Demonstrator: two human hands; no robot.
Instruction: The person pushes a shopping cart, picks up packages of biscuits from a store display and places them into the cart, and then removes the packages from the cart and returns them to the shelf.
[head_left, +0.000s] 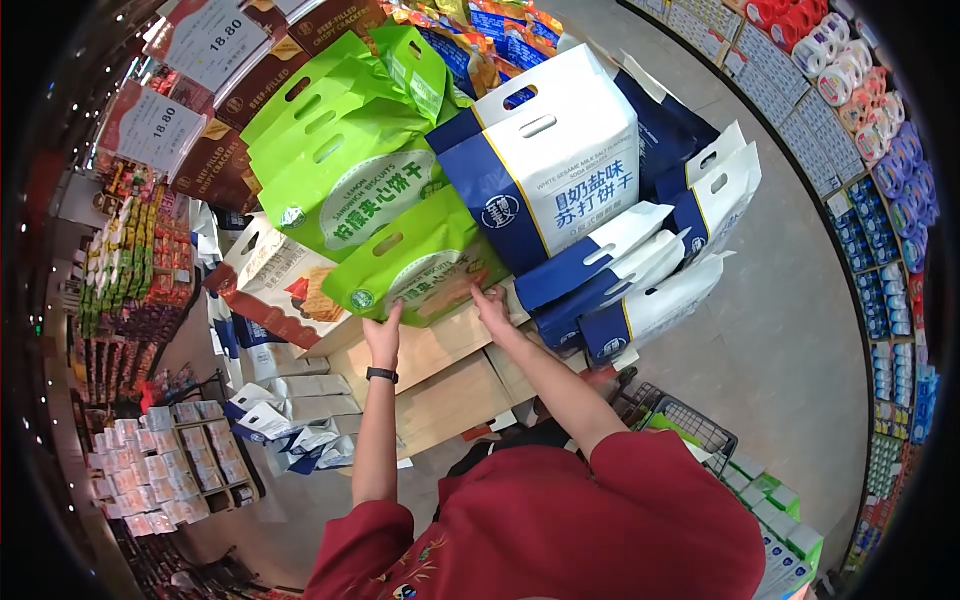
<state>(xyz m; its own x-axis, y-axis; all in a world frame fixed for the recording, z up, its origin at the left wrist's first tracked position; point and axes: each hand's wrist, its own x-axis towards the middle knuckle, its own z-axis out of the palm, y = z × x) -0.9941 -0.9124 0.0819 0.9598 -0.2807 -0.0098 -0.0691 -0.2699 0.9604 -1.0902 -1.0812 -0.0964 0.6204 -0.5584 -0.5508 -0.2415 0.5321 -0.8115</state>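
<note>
A green bag of lemon sandwich biscuits (412,270) leans in front of a row of taller green bags (345,190). My left hand (383,332) grips its lower left edge, with the thumb on the front and the other fingers mostly hidden. At the lower right, my right hand (490,306) holds the same bag, its fingers partly out of sight. To the right stand white and blue bags of soda biscuits (575,160). A white and brown biscuit bag (290,285) sits left of the held bag.
Below my hands is a wooden display shelf (450,395). Brown cracker boxes (225,165) with price signs (170,125) stand at the upper left. More blue and white bags (655,305) lean at the right. A wire shopping basket (690,420) is near my right side.
</note>
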